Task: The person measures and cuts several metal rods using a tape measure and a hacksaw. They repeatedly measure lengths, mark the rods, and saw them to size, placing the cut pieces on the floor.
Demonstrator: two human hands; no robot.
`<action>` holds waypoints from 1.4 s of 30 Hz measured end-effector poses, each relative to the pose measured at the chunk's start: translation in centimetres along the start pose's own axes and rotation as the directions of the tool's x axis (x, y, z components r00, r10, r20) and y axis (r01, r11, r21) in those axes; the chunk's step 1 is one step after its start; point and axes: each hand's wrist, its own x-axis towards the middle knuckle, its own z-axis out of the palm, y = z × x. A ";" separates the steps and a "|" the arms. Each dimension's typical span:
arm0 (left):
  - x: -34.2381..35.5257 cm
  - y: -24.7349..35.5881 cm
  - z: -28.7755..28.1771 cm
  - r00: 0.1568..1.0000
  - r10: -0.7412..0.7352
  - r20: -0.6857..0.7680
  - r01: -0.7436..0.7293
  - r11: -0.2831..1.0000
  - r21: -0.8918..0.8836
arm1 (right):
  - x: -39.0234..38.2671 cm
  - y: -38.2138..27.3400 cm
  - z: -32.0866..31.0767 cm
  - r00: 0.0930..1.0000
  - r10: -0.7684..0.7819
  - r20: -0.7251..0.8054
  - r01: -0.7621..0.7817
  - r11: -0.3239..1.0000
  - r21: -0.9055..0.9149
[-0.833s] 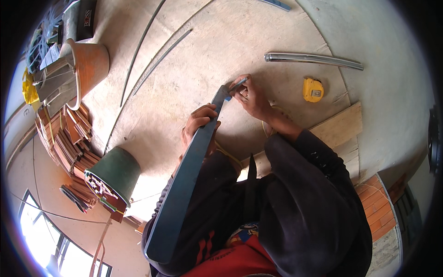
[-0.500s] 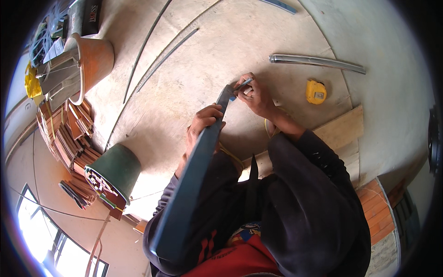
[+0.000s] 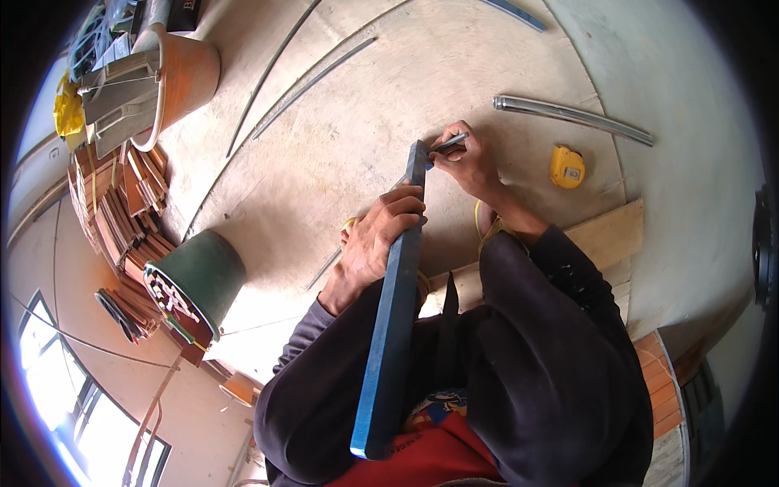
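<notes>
My left hand (image 3: 380,234) is closed around a long blue bar (image 3: 386,357), which has flat sides and looks like a metal profile. The bar runs from over my lap away to a far end in front of my right hand. Between the fingers of my right hand (image 3: 469,162) is a slim grey stick-like tool (image 3: 451,143), held at the far end of the bar. Whether its tip touches the bar is hard to make out. A thin strip (image 3: 323,269) shows beside my left wrist, mostly hidden by the hand.
To the right lie a yellow tape measure (image 3: 567,167), a shiny metal tube (image 3: 572,118) and a wooden board (image 3: 608,234). Thin dark rods (image 3: 315,88) and another blue bar (image 3: 516,14) lie farther off. Leftward are a green bucket (image 3: 204,272), an orange bucket (image 3: 191,73) and stacked reddish-brown strips (image 3: 122,231).
The bar's near end has swung to the right, so it points more straight away from me. My left hand has moved right with it; my right hand stays at the far end.
</notes>
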 end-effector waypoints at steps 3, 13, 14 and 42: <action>-0.9 -0.6 0.2 0.998 0.054 -0.027 -0.054 0.998 0.026 | 0.1 0.3 0.4 0.999 -0.039 -0.022 0.038 0.999 -0.019; -1.9 -1.4 1.9 0.960 -0.035 -0.279 0.025 0.999 -0.037 | 0.7 -0.3 -0.2 0.999 -0.046 0.020 0.047 0.996 -0.070; -2.0 -1.4 1.9 0.961 -0.047 -0.271 0.041 0.999 -0.029 | 0.8 -0.5 -0.4 0.998 -0.047 0.031 0.050 0.995 -0.092; 0.3 -1.3 -5.1 0.865 -0.029 -0.501 0.221 0.918 0.328 | -0.4 -1.1 1.0 0.997 -0.009 -0.075 0.003 0.998 -0.067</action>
